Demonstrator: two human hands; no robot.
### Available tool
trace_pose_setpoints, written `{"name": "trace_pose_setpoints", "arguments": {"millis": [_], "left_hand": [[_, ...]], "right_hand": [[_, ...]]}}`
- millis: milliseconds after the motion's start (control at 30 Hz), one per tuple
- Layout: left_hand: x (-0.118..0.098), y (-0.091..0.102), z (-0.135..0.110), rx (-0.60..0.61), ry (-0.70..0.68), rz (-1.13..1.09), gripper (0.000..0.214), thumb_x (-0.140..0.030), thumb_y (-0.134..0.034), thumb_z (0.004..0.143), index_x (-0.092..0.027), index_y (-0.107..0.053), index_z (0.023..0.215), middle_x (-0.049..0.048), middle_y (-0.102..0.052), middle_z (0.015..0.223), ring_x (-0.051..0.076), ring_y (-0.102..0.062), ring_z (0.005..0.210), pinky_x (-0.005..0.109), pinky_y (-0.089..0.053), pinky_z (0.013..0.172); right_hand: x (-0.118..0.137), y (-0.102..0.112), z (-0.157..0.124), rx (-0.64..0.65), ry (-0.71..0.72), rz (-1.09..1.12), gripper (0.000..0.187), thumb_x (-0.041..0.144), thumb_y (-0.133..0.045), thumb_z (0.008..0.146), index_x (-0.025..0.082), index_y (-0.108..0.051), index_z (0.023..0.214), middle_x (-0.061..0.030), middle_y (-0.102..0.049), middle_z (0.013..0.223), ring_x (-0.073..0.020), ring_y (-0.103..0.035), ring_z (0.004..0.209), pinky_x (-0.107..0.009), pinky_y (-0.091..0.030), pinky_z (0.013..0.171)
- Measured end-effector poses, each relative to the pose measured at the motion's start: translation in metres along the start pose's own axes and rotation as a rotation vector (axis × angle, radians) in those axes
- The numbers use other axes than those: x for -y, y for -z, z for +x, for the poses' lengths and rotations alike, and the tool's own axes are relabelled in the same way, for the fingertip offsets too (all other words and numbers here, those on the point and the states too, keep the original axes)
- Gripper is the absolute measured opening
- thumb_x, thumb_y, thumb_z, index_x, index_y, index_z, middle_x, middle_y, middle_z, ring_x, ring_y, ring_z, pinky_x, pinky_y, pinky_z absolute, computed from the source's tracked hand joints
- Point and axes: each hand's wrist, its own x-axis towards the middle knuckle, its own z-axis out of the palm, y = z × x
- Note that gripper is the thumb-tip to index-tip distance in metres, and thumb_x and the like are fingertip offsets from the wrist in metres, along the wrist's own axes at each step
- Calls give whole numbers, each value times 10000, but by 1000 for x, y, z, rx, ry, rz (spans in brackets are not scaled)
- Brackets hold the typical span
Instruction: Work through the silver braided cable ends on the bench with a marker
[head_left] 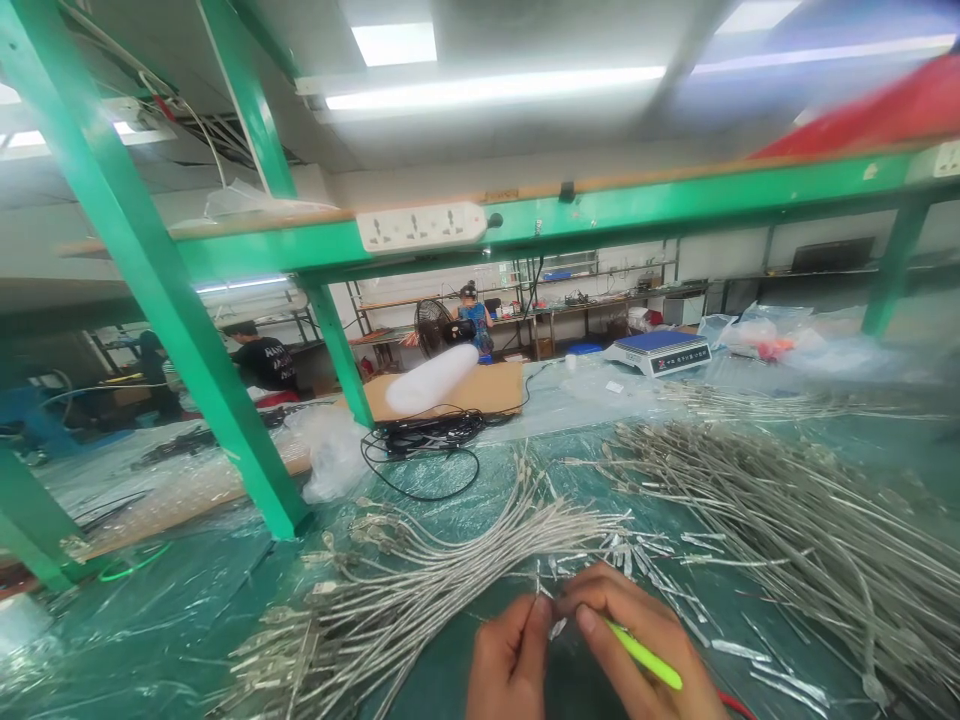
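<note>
My left hand [511, 655] is closed in a pinch on the end of a thin silvery cable [538, 578]. Right beside it, my right hand [645, 625] grips a tool with a neon-yellow handle [643, 655]; its working end is hidden by my fingers. The fingertips of both hands nearly meet at the cable end. To the left lies a fanned bundle of silvery cables [457, 565] with connectors at their far ends. A larger pile of similar cables [750, 510] spreads on the right. Shiny foil-like scraps [667, 580] are scattered just past my right hand.
Green posts [217, 400] and a green beam with a power strip [424, 228] frame the bench. Farther back are black cords [427, 435], a white foam roll [433, 380], a digital scale [660, 352] and plastic bags [780, 335]. People [474, 318] are in the background.
</note>
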Motion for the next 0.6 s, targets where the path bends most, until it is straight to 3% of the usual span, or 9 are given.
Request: {"name": "trace_pose_setpoints", "arguments": {"millis": [267, 400, 600], "left_hand": [[-23, 10, -3, 21, 48, -8, 379, -508, -513, 818, -200, -548, 601, -42, -365, 575, 152, -341, 566, 245, -303, 520], [-22, 6, -5, 12, 37, -13, 394, -507, -516, 819, -199, -577, 582, -45, -377, 532, 155, -349, 555, 251, -301, 533], [-15, 5, -3, 39, 28, -54, 368, -405, -504, 847, -194, -511, 546, -47, -381, 555, 149, -346, 573, 250, -288, 546]], "right_hand": [[-9, -5, -3, 4, 83, -94, 207, 184, -529, 905, 242, -673, 1041, -79, -691, 969, -206, -673, 926, -257, -556, 813], [-8, -4, -4, -79, 50, -110, 197, 208, -549, 901, 249, -683, 1039, -82, -694, 1041, -217, -665, 987, -261, -544, 852], [-6, -7, -7, -27, 122, 62, 185, 222, -524, 902, 271, -686, 978, -50, -683, 916, -194, -665, 847, -261, -525, 742]]}}
